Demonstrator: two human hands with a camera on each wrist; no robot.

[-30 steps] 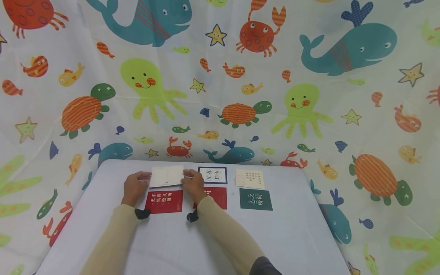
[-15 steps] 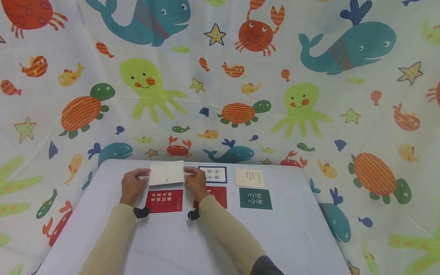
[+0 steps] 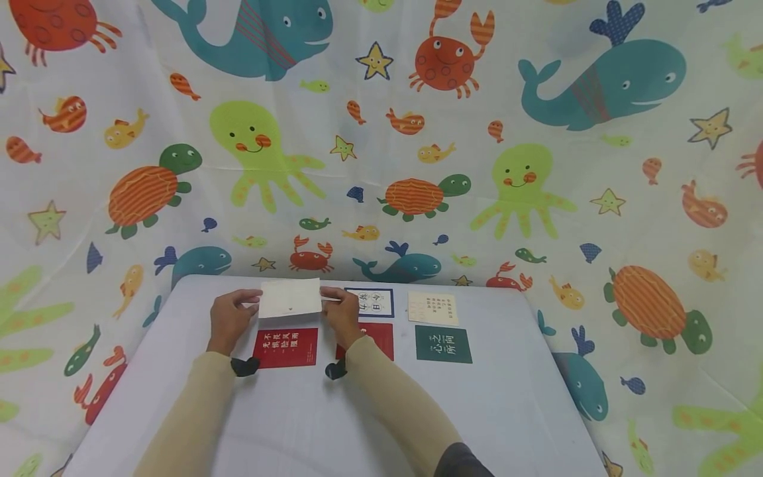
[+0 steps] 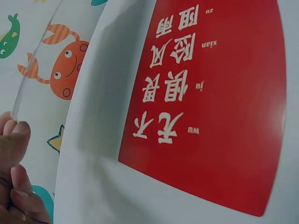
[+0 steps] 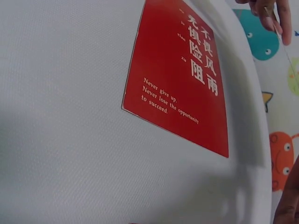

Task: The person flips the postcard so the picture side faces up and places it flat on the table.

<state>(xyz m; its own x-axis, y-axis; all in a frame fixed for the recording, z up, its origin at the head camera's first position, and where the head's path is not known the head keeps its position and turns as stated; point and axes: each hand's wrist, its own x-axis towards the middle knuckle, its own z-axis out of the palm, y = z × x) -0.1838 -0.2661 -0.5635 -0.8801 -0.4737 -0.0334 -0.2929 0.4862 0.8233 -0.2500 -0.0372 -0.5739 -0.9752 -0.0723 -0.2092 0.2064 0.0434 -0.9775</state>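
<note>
A white card (image 3: 290, 298) with a tiny mark near its lower edge is held up above the far left part of the table, its shadow falling beneath. My left hand (image 3: 230, 320) pinches its left edge between thumb and fingers. At the opposite edge, my right hand (image 3: 342, 315) grips the card with thumb and fingertips. The left wrist view catches the card nearly edge-on, as a thin strip above the left thumb. Just nearer than the held card lies a red card (image 3: 286, 348) with white lettering, flat and untouched. Only part of the right hand (image 5: 288, 198) shows in the right wrist view.
Right of the hands lie a blue-bordered card (image 3: 375, 303), a cream card (image 3: 432, 309) and a green card (image 3: 444, 344). A second red card (image 3: 378, 339) is partly covered by the right hand. A sea-animal curtain (image 3: 381, 146) hangs behind the white table (image 3: 286, 424).
Both hands have lifted the white card a little off the table and away from the red card. The other cards have not moved.
</note>
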